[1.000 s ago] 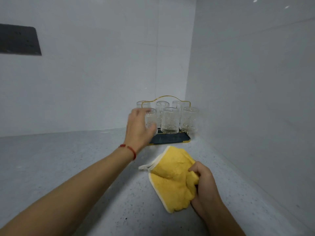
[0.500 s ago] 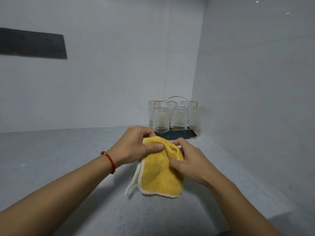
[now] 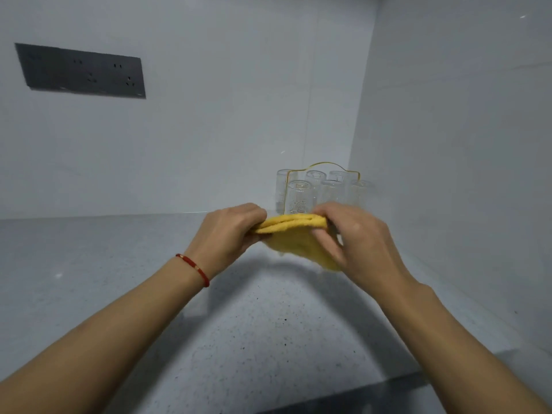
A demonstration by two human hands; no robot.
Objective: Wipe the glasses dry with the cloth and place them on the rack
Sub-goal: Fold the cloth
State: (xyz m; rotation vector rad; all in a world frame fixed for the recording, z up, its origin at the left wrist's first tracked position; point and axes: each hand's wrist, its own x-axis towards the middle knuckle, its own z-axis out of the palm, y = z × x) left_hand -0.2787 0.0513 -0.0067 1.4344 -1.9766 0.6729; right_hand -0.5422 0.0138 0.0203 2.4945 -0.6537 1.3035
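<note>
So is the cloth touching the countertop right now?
Apart. The head view shows the cloth held up between the left hand and right hand, its lower edge hanging clear above its shadow on the countertop.

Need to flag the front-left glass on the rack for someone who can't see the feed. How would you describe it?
Look to the far right corner of the grey counter, where the gold-wire rack stands. Six clear patterned glasses stand there in two rows. Yours is the front-row glass farthest left, just above the yellow cloth.
</note>
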